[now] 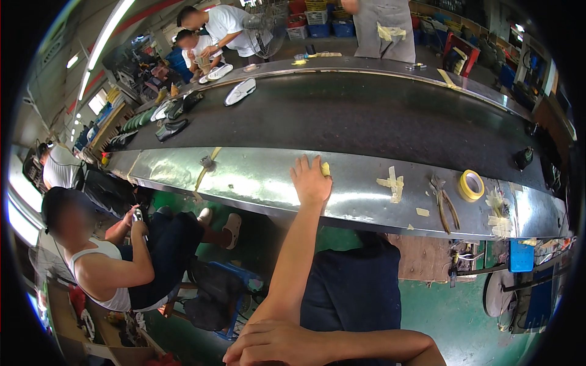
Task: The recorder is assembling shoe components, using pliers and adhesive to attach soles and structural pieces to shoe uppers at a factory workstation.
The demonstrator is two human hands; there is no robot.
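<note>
My left hand [310,182] lies palm down with fingers spread on the metal ledge along the conveyor's near side. By its thumb is a small yellow patch [326,169]; whether it is tape around the thumb or a loose piece, I cannot tell. My right arm crosses from the lower right, and my right hand [268,343] is wrapped over my left arm near the elbow, its fingertips partly hidden. To the right on the ledge are a taped cross [394,184], pliers [445,206] with yellowish handles and a yellow roll of tape [471,185].
A dark conveyor belt [366,116] carries a white shoe [240,91] and several darker shoes at the left. A seated person [104,256] on my left holds a shoe. More people stand or sit beyond the belt. A blue-framed stool [235,268] stands on the green floor.
</note>
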